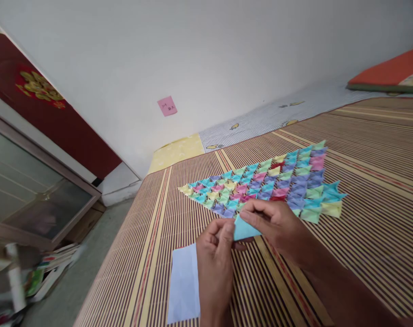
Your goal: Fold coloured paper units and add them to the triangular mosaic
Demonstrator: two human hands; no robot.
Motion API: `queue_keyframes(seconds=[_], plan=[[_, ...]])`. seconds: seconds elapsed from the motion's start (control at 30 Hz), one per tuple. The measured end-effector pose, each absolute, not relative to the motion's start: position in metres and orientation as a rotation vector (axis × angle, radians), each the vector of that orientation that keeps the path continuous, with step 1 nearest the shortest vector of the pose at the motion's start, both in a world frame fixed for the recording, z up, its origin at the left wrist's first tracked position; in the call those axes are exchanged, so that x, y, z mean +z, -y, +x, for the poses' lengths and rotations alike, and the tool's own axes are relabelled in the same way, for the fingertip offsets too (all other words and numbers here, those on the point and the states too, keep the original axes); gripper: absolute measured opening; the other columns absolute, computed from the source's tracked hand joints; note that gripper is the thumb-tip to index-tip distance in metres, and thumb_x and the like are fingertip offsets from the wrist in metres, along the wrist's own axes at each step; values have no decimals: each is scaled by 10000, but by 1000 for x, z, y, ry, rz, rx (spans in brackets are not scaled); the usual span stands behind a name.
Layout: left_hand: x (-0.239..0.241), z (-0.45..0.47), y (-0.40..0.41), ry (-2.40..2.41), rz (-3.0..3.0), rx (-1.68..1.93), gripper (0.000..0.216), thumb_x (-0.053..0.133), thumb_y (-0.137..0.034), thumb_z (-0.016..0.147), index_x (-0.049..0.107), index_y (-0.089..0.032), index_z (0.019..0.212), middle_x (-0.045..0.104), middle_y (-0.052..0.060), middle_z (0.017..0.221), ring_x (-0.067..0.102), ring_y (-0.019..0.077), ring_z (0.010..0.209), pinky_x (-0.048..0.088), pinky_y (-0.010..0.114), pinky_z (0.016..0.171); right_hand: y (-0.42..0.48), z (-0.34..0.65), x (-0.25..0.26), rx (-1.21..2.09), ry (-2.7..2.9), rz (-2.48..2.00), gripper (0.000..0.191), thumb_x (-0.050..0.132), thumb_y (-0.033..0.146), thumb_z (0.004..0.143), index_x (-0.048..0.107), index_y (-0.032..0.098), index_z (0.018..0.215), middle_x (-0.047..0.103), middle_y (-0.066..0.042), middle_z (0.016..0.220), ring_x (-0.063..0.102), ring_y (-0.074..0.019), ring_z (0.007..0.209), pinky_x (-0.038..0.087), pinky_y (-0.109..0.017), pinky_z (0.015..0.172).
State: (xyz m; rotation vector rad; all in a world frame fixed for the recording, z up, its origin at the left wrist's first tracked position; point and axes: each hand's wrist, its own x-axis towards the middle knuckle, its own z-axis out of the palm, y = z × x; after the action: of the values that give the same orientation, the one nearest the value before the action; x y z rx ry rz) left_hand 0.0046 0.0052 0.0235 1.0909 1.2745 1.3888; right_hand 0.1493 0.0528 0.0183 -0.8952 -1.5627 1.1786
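A small turquoise folded paper (pixel 244 230) is held up between my two hands, above the striped mat. My left hand (pixel 216 254) pinches its left corner between thumb and fingers. From the right, my right hand (pixel 272 225) grips its upper edge with thumb and forefinger. Just beyond the hands lies a triangle-shaped array of folded paper pieces (pixel 261 181), in turquoise, purple, green, pink, yellow and red; my right hand hides part of its near edge. Beside my left wrist is a pale blue sheet of paper (pixel 183 286), partly covered by that hand.
The striped mat (pixel 141 254) covers the bed, with patterned cloth (pixel 247 125) along the wall. A pink note (pixel 167 106) is stuck to the wall. An orange folded quilt (pixel 390 70) lies at the far right. Books and papers (pixel 53 268) are on the floor at left.
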Motion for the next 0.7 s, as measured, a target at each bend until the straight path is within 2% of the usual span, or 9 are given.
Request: queue_keyframes(seconds=[0.1,0.2,0.3,0.37,0.5,0.7], plan=[[24,3,-5,-1182,1097,1259,213,792,-352,815,701,-161,839,732,36,723,658,146,666,475,220,638,-51,150,20,1308,1599,-841,293,622,394,925,630,181,725,546,8,672,492,-140,643,405,-259,575],[21,2,-6,-1135,1101,1223,197,776,-335,830,728,-145,815,727,46,709,648,147,669,475,232,666,-49,147,21,1493,1475,-787,260,678,423,885,643,185,787,550,13,672,519,-144,613,454,-251,529],[14,-1,-8,-1127,1012,1322,198,798,-336,814,747,-145,808,710,32,701,622,140,664,483,245,694,-49,146,23,1487,1433,-781,214,737,381,838,657,185,867,613,-3,771,580,-161,705,504,-262,605],[10,-3,-10,-1112,931,1407,193,828,-324,785,764,-152,842,709,26,735,606,135,667,481,246,689,-48,146,24,1450,1481,-790,196,750,349,828,652,180,850,607,7,784,560,-143,717,469,-244,629],[6,-3,-11,-1051,818,1504,199,866,-304,741,779,-156,841,688,14,731,593,129,680,475,237,688,-48,144,22,1401,1516,-835,254,718,394,856,618,172,784,489,41,680,421,-108,621,335,-239,549],[10,3,-12,-979,726,1552,188,886,-289,707,767,-158,771,699,21,738,606,129,692,488,234,707,-49,140,17,1310,1476,-845,248,667,399,890,642,166,810,545,20,696,467,-129,647,363,-261,594]])
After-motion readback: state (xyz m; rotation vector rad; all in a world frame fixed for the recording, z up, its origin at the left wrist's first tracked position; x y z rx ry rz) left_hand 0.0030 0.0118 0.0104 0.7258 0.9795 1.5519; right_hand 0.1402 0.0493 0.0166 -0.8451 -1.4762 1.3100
